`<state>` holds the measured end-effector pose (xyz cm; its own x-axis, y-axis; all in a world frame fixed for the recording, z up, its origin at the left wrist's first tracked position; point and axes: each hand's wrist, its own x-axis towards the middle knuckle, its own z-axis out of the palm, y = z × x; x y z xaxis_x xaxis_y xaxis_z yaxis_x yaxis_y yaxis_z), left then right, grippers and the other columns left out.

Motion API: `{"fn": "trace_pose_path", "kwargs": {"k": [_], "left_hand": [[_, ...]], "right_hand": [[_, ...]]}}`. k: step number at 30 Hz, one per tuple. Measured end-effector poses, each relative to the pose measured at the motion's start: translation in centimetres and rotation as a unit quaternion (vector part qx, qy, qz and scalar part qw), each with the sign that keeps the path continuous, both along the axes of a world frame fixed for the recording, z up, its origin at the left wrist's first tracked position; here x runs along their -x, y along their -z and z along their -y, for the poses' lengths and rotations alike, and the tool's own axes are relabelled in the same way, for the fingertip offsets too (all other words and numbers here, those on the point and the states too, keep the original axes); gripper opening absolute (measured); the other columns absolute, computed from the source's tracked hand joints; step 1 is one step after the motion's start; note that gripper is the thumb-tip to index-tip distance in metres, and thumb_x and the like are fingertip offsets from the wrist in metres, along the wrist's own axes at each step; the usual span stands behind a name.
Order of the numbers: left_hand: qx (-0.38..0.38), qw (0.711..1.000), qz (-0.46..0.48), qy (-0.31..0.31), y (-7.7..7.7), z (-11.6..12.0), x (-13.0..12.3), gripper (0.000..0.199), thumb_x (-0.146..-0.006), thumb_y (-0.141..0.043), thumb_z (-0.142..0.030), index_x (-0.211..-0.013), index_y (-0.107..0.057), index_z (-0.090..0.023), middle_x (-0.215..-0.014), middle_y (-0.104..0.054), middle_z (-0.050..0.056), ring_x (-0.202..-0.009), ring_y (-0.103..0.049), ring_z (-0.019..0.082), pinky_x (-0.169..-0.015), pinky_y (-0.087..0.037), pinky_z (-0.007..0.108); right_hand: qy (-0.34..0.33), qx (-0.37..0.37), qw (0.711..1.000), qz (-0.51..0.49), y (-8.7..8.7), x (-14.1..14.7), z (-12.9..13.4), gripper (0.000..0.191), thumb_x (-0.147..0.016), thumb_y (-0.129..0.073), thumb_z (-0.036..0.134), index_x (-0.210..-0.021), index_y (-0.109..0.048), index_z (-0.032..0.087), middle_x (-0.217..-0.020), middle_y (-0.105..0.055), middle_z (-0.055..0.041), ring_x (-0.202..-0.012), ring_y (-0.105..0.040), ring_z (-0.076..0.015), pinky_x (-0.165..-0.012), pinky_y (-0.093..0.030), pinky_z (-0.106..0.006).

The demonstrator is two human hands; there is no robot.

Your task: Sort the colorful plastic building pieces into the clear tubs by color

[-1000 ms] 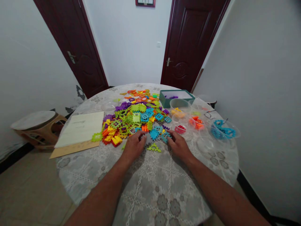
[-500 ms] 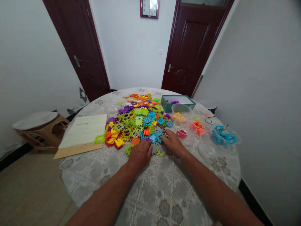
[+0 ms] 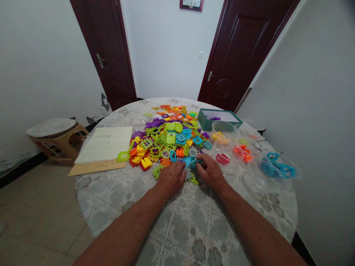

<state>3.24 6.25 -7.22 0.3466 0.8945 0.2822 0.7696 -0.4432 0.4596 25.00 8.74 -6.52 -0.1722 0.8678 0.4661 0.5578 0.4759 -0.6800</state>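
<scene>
Near the front of a colourful pile, my left hand (image 3: 172,176) rests with its fingers curled together at the left edge of a light-blue building piece (image 3: 189,161). What those fingers hold is hidden. From the other side, my right hand (image 3: 210,171) pinches a darker blue building piece (image 3: 198,162) against the light-blue one. Between the hands lie a grey piece (image 3: 188,174) and a lime-green piece (image 3: 193,180). Just left of my left hand is another green piece (image 3: 157,172). Behind both hands spreads the pile of interlocking plastic pieces (image 3: 170,138).
A sheet of paper (image 3: 107,144) lies left on the round table (image 3: 172,229). To the right stand a green box (image 3: 203,122), clear bowls with yellow (image 3: 221,137), red (image 3: 222,159) and orange pieces (image 3: 243,153), a bowl of blue pieces (image 3: 279,166) and glasses (image 3: 260,145). A stool (image 3: 55,135) stands left.
The view has shifted, so the table's things sit further right in it. My right hand now pinches a darker blue piece at the light-blue one. My left hand stays beside it.
</scene>
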Motion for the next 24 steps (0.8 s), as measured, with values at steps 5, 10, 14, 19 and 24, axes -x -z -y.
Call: {"fn": "trace_pose_path", "kwargs": {"k": [5, 10, 14, 19, 24], "left_hand": [[0.007, 1.0, -0.01, -0.002, -0.1, 0.0, -0.1, 0.028, -0.104, -0.047, -0.031, -0.122, -0.066, -0.021, -0.12, -0.073, 0.014, -0.109, -0.07, 0.027, -0.096, -0.056, 0.042], [0.003, 1.0, -0.002, 0.006, -0.1, 0.1, -0.1, 0.028, -0.105, -0.046, -0.03, -0.122, -0.066, -0.02, -0.12, -0.073, 0.014, -0.111, -0.07, 0.027, -0.098, -0.055, 0.042], [0.002, 1.0, 0.001, 0.008, -0.1, 0.2, 0.0, 0.028, -0.105, -0.047, -0.03, -0.124, -0.065, -0.02, -0.121, -0.073, 0.014, -0.111, -0.07, 0.028, -0.097, -0.056, 0.042], [-0.003, 1.0, -0.011, 0.008, -0.2, 0.1, 0.0, 0.027, -0.104, -0.049, -0.029, -0.123, -0.066, -0.021, -0.119, -0.073, 0.013, -0.11, -0.07, 0.026, -0.095, -0.056, 0.04], [-0.033, 0.999, -0.007, 0.021, 0.3, -0.3, 0.2, 0.025, -0.102, -0.049, -0.026, -0.119, -0.067, -0.02, -0.115, -0.074, 0.012, -0.105, -0.072, 0.027, -0.091, -0.058, 0.04]], "right_hand": [[0.083, 0.091, 0.976, -0.18, -0.8, -0.4, 0.0, 0.034, -0.089, -0.067, 0.038, -0.12, -0.069, 0.025, -0.089, -0.072, -0.0037, -0.073, -0.063, -0.0208, -0.066, -0.053, -0.033], [0.055, 0.18, 0.965, -0.184, -0.9, -0.3, -0.2, 0.03, -0.086, -0.068, 0.044, -0.104, -0.076, 0.021, -0.079, -0.07, -0.0038, -0.073, -0.064, -0.0223, -0.06, -0.049, -0.03], [0.01, 0.186, 0.976, -0.116, -0.2, 0.3, -0.2, 0.019, -0.089, -0.064, 0.037, -0.091, -0.076, 0.023, -0.086, -0.072, -0.0034, -0.08, -0.063, -0.0216, -0.068, -0.049, -0.031], [0.002, 0.178, 0.981, -0.073, 0.5, 0.5, -0.6, 0.019, -0.087, -0.068, 0.033, -0.071, -0.065, 0.023, -0.071, -0.061, -0.0005, -0.067, -0.052, -0.0179, -0.06, -0.038, -0.028], [0.013, 0.173, 0.984, -0.046, 0.1, 0.8, -0.6, 0.012, -0.085, -0.068, 0.03, -0.078, -0.063, 0.022, -0.075, -0.061, 0.0015, -0.07, -0.052, -0.0159, -0.063, -0.038, -0.026]]}}
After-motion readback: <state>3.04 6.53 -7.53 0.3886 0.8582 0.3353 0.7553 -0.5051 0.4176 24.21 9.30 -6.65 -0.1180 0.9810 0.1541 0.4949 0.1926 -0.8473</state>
